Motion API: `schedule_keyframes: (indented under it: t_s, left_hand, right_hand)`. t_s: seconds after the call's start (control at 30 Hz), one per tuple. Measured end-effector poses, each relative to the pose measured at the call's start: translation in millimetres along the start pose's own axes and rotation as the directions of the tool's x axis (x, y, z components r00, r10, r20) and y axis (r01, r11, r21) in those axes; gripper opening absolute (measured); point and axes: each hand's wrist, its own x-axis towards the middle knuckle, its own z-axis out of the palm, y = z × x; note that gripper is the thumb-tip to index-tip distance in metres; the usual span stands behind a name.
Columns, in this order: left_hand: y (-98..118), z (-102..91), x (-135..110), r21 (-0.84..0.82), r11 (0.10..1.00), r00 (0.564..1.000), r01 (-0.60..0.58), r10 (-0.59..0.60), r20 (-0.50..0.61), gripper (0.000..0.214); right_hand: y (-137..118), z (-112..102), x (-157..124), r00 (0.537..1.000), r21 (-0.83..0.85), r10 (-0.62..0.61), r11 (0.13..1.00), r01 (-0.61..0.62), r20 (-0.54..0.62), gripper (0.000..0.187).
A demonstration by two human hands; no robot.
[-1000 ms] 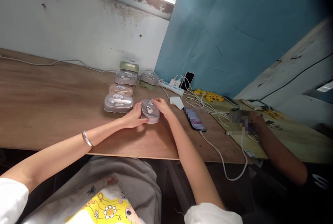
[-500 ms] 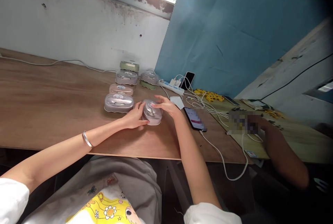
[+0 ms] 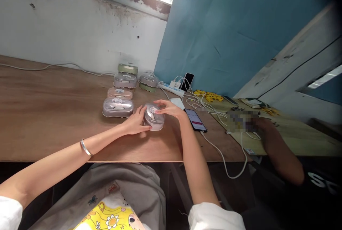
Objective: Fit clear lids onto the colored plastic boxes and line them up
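Observation:
A small oval box with a clear lid (image 3: 153, 116) sits on the wooden table (image 3: 53, 116) in front of me. My left hand (image 3: 135, 122) presses against its left side, fingers curled round the edge. My right hand (image 3: 168, 108) holds the far right end, fingers pinched on the lid's rim. A silver bangle (image 3: 85, 147) circles my left wrist. Left of the box lies a matching grey box (image 3: 118, 107), with a pink one (image 3: 119, 93) behind it.
More lidded boxes (image 3: 127, 76) stand stacked near the wall. A phone (image 3: 195, 119) on a white cable lies right of my hands, with a power strip (image 3: 171, 88) and another phone (image 3: 188, 81) behind. Another person's arm (image 3: 278, 151) rests on the table at the right.
My right hand has slid from the top of the box to its far right end. The box has turned slightly. The view has shifted a little to the right and up.

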Motion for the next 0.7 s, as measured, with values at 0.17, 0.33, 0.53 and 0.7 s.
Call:
schedule_keyframes:
  t_s: [0.17, 0.33, 0.53, 0.7]
  left_hand:
    - [1, 2.5, 1, 0.028, 0.999, 0.999, 0.034, -0.035, 0.021, 0.110]
    - [5, 8.4, -1, 0.069, 0.998, 1.000, 0.012, -0.011, -0.005, 0.102]
    - [4, 16.9, -7, 0.111, 0.988, 0.994, -0.104, 0.106, -0.008, 0.094]
    - [-2, 22.1, -6, 0.163, 0.971, 0.984, -0.173, 0.177, -0.009, 0.089]
  right_hand:
    - [-2, -1, -2, 0.994, -0.069, -0.077, 0.994, 0.082, 0.076, 0.049]
    - [-6, 8, -32, 0.989, -0.178, -0.126, 0.974, 0.138, 0.080, 0.046]
    - [4, 29, -81, 0.989, -0.379, -0.126, 0.914, 0.144, 0.073, 0.086]
    - [14, 40, -89, 0.960, -0.478, -0.279, 0.844, 0.242, -0.007, 0.072]
